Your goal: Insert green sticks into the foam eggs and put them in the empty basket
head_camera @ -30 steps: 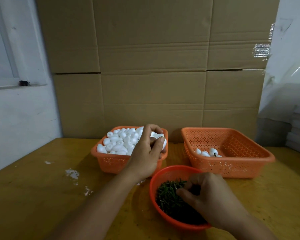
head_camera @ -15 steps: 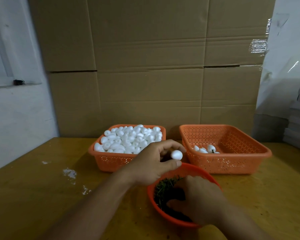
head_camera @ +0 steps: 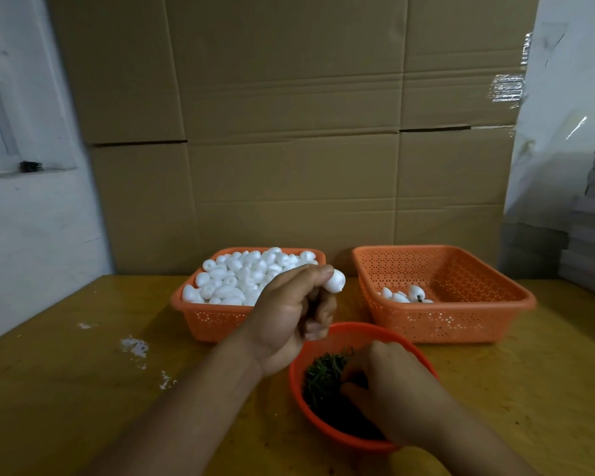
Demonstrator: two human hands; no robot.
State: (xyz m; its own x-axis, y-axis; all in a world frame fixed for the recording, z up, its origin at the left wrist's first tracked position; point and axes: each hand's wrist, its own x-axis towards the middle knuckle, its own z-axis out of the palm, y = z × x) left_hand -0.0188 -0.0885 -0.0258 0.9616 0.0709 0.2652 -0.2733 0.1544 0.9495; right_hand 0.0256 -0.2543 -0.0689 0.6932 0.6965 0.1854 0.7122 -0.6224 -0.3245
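Head camera looks down at our two hands and the wooden table [head_camera: 66, 400]. We go from left to right.

At about ten o'clock from the red bowl sits the full basket [head_camera: 217, 317], heaped with white foam eggs [head_camera: 244, 280]. Our left hand [head_camera: 289, 317] is up just above the bowl's far rim, at about eleven o'clock. Its thumb and fingertips pinch one foam egg [head_camera: 334, 281] at the very top, and the other fingers are curled in. That is a small hold. We think the egg could pop out and roll away, because foam is light and slippery.

The red bowl [head_camera: 327, 420] holds the green sticks [head_camera: 322, 376]. Our right hand [head_camera: 392, 389] is down inside it, at about three o'clock. Its fingers are bent into the pile, but we cannot tell if they hold a stick yet. They might grab many sticks at once, or none, since the sticks are thin and tangled. A hard push could tip the bowl.

At one o'clock is the second basket [head_camera: 516, 304], with only a few eggs [head_camera: 406, 295] in it. A stick pushed in crooked might break the egg.
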